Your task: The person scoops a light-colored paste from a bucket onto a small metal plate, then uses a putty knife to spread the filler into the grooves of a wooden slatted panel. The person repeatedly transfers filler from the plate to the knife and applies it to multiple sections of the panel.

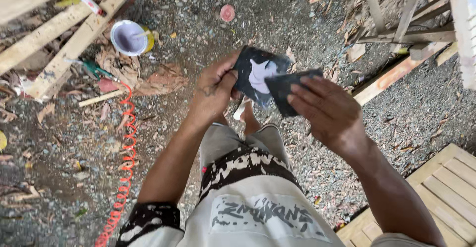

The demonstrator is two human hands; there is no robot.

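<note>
My left hand (214, 89) grips a dark square card (258, 73) by its left edge; a blob of pale lilac putty lies on its face. My right hand (325, 109) holds a second, smaller dark flat piece (286, 89), its upper edge laid over the right side of the card next to the putty. Both pieces are held at chest height above gravel ground. Below them my bare foot (250, 120) and my knee in pale shorts show.
An open can of lilac paste (128, 37) stands at upper left beside wooden planks (74, 43) and wood shavings. A coiled orange air hose (126, 157) runs down the left. A slatted wooden panel (446, 187) lies at lower right; timber frames (406, 29) upper right.
</note>
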